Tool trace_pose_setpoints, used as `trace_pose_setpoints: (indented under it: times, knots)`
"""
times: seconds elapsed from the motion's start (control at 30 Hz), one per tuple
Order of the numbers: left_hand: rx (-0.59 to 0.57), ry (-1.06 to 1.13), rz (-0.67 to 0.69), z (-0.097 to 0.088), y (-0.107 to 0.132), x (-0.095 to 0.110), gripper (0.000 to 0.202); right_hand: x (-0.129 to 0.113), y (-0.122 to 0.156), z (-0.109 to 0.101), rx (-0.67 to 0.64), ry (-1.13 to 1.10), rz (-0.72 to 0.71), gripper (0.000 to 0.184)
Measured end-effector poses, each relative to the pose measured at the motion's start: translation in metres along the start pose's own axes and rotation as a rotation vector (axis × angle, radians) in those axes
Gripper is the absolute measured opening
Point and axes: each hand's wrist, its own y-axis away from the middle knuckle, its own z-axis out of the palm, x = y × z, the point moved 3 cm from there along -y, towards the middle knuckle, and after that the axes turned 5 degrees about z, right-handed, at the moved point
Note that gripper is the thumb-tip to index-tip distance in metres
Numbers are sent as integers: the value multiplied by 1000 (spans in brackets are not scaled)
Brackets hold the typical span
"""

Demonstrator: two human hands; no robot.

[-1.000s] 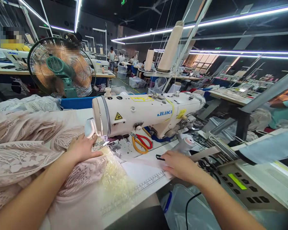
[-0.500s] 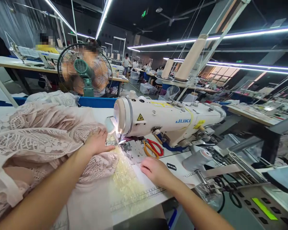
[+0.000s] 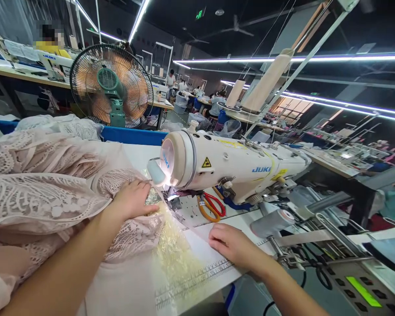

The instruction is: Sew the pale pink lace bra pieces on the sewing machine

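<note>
My left hand [image 3: 134,202] lies flat with its fingers stretched out on a pale pink lace garment [image 3: 61,197], just left of the needle area of a white sewing machine [image 3: 213,169]. Beneath its thumb, a shiny clear-yellow sheet [image 3: 174,245] runs down toward the table's front edge. My right hand [image 3: 232,243] is at the right of the needle, fingers curled and pinched on a thin pale strip [image 3: 195,231] that leads back to the presser foot. Its fingertips are partly hidden. Scissors with red and orange handles [image 3: 212,208] lie beyond it.
Printed ruler markings [image 3: 197,276] run along the table's front edge. A grey thread cone [image 3: 272,223] and a metal strip feeder stand at right, above a control box [image 3: 362,289]. A large fan [image 3: 110,85] is behind the table. People sit at machines farther back.
My right hand has moved right, away from the needle, and now covers the spot where a black razor blade lay. My left hand stays on the lace. The view has shifted slightly.
</note>
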Motion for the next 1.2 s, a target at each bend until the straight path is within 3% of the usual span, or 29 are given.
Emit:
trace_pose_setpoints:
  times: [0.3,0.37,0.47,0.6,0.8,1.13,1.2]
  knots:
    - [-136,28,96,2,-3,1,75,7,10,-9,-93,75,5,14]
    - [-141,28,95,1,-4,2,74,1,4,-8,-65,27,48,8]
    - [-142,29,93,0,-5,2,73,-13,-11,-4,22,-56,103,15]
    - [-137,33,94,3,-4,1,71,-27,-27,7,48,24,10,15]
    - [-119,70,140,7,-6,4,71,-18,-20,6,5,93,-5,16]
    - [-144,127,159,3,-6,9,70,-10,-10,-1,-16,-52,102,5]
    - [-146,142,164,3,-7,11,70,-9,-8,0,-26,-87,155,9]
